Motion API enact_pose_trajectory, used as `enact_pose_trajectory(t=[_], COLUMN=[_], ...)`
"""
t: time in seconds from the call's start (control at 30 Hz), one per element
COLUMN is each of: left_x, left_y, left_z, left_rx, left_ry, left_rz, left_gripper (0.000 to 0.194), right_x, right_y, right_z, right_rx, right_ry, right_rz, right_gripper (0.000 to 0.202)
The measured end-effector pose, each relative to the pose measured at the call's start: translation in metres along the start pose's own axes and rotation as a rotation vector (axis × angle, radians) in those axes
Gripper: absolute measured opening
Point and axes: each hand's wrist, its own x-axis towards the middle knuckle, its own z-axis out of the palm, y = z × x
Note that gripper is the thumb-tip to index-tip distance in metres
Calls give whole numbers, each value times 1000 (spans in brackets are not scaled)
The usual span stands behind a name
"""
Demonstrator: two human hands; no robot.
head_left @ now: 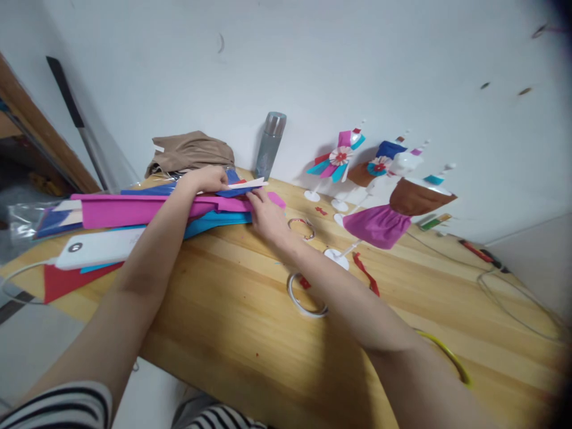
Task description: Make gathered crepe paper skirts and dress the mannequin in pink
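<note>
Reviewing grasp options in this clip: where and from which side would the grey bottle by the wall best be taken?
Probably around the mid-body of the grey bottle, coming from the front, table side. It stands upright against the wall, so the back is closed off; its round, straight body suits a wrap grip. The fabric pile crowds its left, so approach slightly from the right.

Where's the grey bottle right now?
In the head view the grey bottle stands upright at the table's far edge against the white wall, just beyond the right hand and right of the tan cloth bundle.
</note>
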Motion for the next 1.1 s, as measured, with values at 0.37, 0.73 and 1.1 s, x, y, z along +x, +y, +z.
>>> enact_pose_trajectory(t=[0.37, 0.73, 1.1], left_x=[-1, -12, -6], left_y=[1, 4, 7], left_z=[-1, -13, -6], left_rx=[63, -15, 23], left_ry=[103, 324, -62], left_rz=[-46, -99, 33], left_gripper=[26, 33, 27], right_x=[3, 9, 7], right_y=[0, -4, 36], right_z=[18, 15, 8], right_rx=[58, 127, 241], right_ry=[-77, -39, -7], right_rz=[-134, -31, 354], right_gripper=[57, 40, 25])
